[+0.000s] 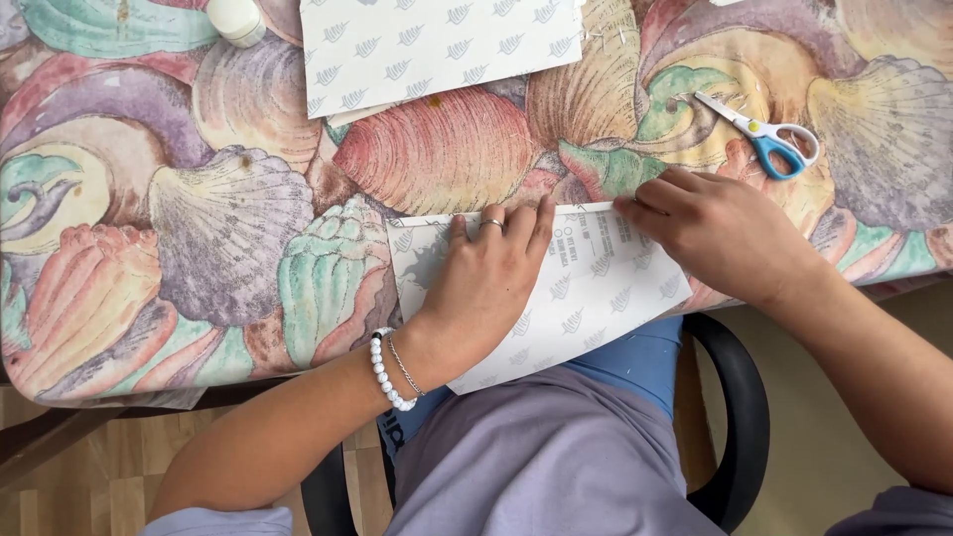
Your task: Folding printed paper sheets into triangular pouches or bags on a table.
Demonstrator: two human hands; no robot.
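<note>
Folding or creasing a white backing sheet (pixel 576 288) at the near table edge, half overhanging the lap. Left hand (pixel 486 283) flat, fingers spread, pressing the sheet down; right hand (pixel 720 233) fingertips pressed together along the far edge. Next, judged: firm pressure along that edge, kept straight. Printed with grey leaf marks and a small text block. Further off, a second patterned sheet (pixel 427 45); right, blue-handled scissors (pixel 769 139); far left, white cap (pixel 236 20) on shell-print tablecloth (pixel 199 218).

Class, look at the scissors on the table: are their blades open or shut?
Shut: the scissors lie flat on the tablecloth, blades together in one point.
</note>
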